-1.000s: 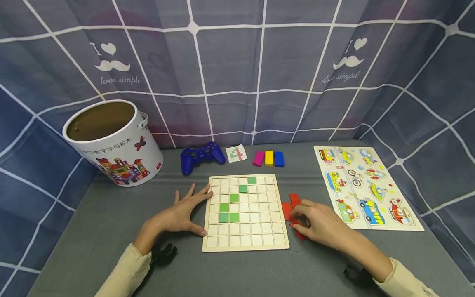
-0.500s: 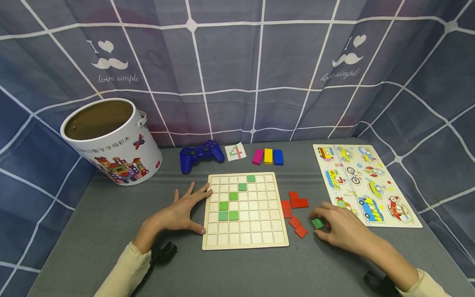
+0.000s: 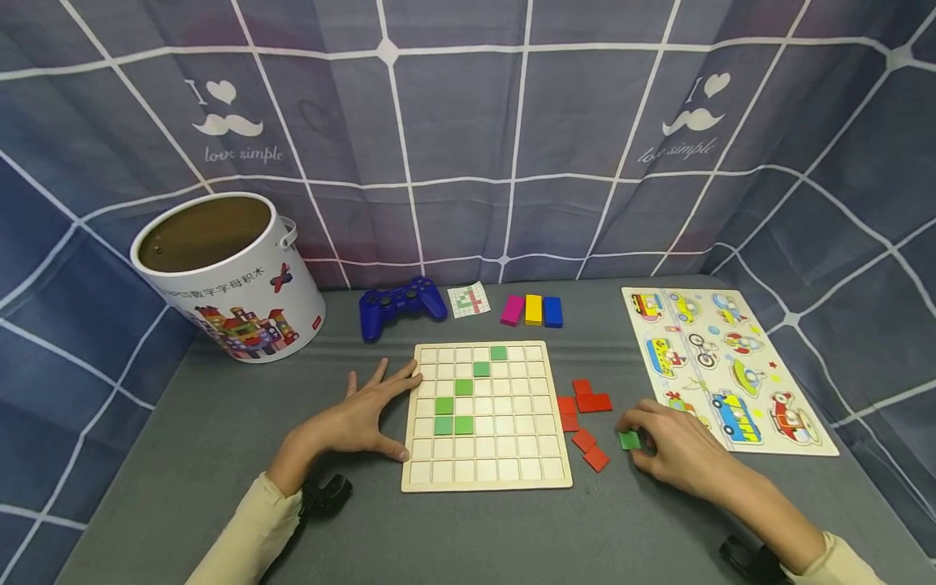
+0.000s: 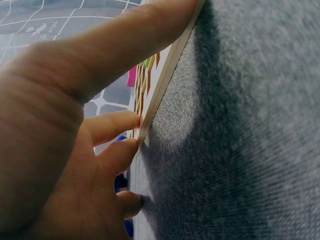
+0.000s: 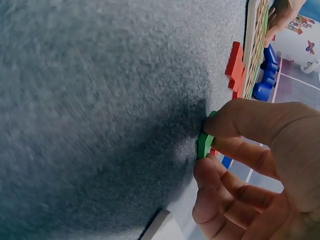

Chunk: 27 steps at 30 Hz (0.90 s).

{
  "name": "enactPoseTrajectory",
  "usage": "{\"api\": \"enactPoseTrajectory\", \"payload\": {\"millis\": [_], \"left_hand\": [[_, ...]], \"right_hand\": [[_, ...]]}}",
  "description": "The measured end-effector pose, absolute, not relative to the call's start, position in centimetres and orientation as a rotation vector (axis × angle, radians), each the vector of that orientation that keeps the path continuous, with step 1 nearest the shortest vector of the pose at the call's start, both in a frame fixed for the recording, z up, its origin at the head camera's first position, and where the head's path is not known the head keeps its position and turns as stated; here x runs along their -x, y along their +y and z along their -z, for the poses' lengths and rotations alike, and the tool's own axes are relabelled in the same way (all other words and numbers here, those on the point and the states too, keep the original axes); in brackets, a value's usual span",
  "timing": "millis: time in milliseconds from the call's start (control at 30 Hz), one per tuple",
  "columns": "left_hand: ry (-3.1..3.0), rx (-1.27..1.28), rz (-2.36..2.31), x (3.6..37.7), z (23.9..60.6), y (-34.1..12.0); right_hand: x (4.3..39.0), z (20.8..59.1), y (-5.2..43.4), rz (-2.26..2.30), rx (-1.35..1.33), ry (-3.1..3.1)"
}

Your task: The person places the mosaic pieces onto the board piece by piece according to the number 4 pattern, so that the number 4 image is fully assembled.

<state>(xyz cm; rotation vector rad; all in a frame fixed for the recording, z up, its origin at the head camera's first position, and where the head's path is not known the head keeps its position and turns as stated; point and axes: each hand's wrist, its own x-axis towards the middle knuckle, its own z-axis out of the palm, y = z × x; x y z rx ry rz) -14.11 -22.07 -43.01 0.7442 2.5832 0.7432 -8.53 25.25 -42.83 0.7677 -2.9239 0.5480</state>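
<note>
A wooden grid board [image 3: 486, 479] lies flat on the cloth, with several green squares [image 3: 464, 387] set in its cells. My left hand [image 3: 358, 418] touches its left edge, thumb and fingers spread. To the right of the board my right hand [image 3: 676, 447] pinches a small green tile [image 3: 630, 440] between thumb and fingers. The right wrist view shows that green tile [image 5: 204, 144] close to the cloth, held at its ends; I cannot tell whether it is one piece or two. Several red tiles [image 3: 595, 459] lie between the board and my right hand.
Behind the board are a blue game controller [image 3: 402, 306], a small pattern card [image 3: 469, 300] and magenta, yellow [image 3: 534, 310] and blue blocks. A white bucket [image 3: 241, 301] stands at the left. A vehicle picture board [image 3: 702, 366] lies at the right, beside my right hand.
My right hand has moved right, off the red tiles at the board's edge, and pinches the green tile. Some red tiles now lie more spread out. My left hand stays at the board.
</note>
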Motion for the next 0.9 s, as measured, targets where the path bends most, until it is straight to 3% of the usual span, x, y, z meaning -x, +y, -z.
{"api": "enactPoseTrajectory", "payload": {"millis": [367,900], "left_hand": [[2.582,-0.736,-0.741,14.1,43.0,-22.1],[2.574,-0.743,-0.754,14.1,43.0,-22.2]], "right_hand": [[9.0,42.1,23.1,-0.604,-0.889,-2.828],[10.7,42.2,16.0,-0.701,-1.137,-2.718]]}}
